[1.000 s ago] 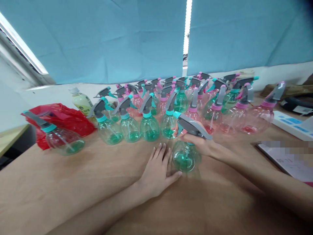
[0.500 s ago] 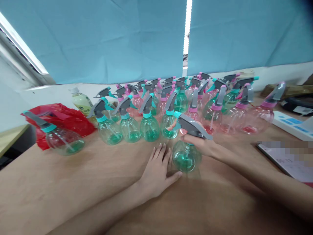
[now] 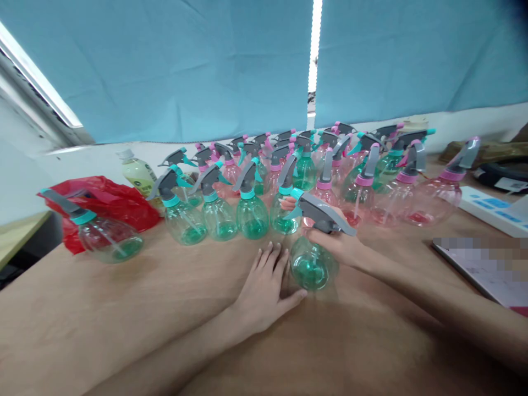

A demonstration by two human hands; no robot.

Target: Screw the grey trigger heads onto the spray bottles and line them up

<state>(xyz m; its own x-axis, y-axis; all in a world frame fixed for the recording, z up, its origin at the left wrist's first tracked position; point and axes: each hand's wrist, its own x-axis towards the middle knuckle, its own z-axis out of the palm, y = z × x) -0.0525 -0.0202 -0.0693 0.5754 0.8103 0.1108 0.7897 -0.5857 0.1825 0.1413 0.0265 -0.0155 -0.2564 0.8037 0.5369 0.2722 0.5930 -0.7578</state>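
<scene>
A clear green spray bottle (image 3: 312,269) with a grey and teal trigger head stands in front of me. My right hand (image 3: 330,236) is closed around its neck, just under the head, with one finger stretched out near the trigger. My left hand (image 3: 264,291) lies flat on the wooden table (image 3: 173,319), fingers spread, its thumb close to the bottle's base. Just beyond my hands, a row of similar green spray bottles (image 3: 253,217) stands upright. Pink spray bottles (image 3: 437,201) stand to the right of that row.
Several more pink and green spray bottles crowd the back. On the left, another green spray bottle (image 3: 109,239) stands before a red plastic bag (image 3: 119,198) and a drink bottle (image 3: 136,170). A white power strip (image 3: 490,206) and a flat tablet-like device (image 3: 474,269) lie at right.
The outstretched finger of my right hand has risen slightly beside the trigger. The held spray bottle and my left hand look nearly unchanged.
</scene>
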